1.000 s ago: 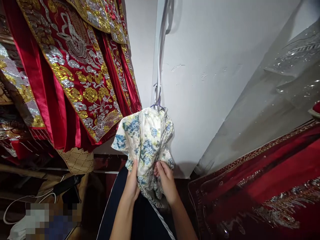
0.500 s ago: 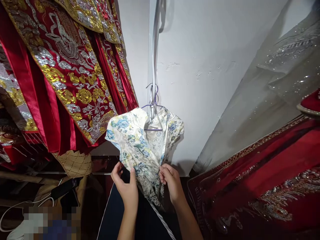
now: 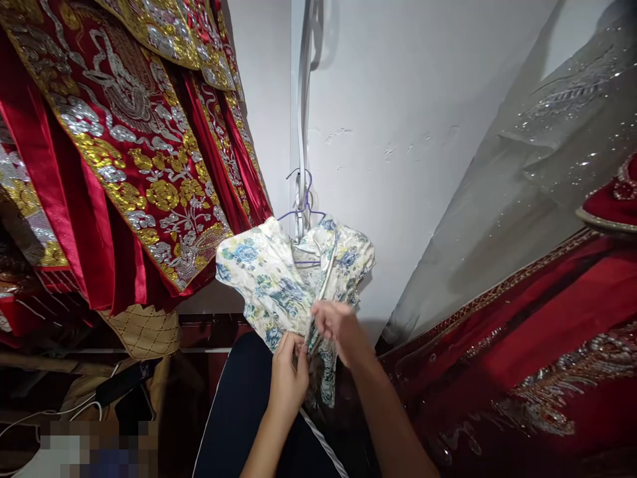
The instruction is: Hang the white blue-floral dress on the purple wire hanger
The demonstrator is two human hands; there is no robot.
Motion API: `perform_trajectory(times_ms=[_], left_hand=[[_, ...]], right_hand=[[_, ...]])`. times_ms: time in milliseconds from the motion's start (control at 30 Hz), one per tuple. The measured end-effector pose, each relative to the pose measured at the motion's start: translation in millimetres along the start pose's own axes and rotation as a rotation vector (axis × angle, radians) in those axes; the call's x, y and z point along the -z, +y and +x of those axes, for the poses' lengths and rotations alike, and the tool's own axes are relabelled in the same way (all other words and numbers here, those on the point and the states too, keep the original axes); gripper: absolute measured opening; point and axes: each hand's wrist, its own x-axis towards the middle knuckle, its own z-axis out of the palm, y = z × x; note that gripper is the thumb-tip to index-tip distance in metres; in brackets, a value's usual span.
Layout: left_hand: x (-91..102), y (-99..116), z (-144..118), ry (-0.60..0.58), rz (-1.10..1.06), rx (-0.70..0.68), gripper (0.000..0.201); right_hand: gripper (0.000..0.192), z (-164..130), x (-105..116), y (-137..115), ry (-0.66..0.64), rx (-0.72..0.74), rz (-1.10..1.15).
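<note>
Hands have drawn together at the floral dress (image 3: 279, 282) below its purple hanger (image 3: 303, 211): left hand (image 3: 288, 378) and right hand (image 3: 338, 328) pinch its front edges closed.

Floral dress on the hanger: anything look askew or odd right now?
Yes. The floral dress hangs bunched and lopsided on the purple hanger, its front gaping open. The left hand and right hand pinch the fabric edges together below. No tear shows.
</note>
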Motion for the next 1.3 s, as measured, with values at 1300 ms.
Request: perform_trajectory(times_ms=[1300], left_hand=[[98.5, -28, 125, 0.187, -0.313, 0.066, 0.041]], right_hand=[[0.031, 20, -10, 6, -0.231, 0.187, -0.287]])
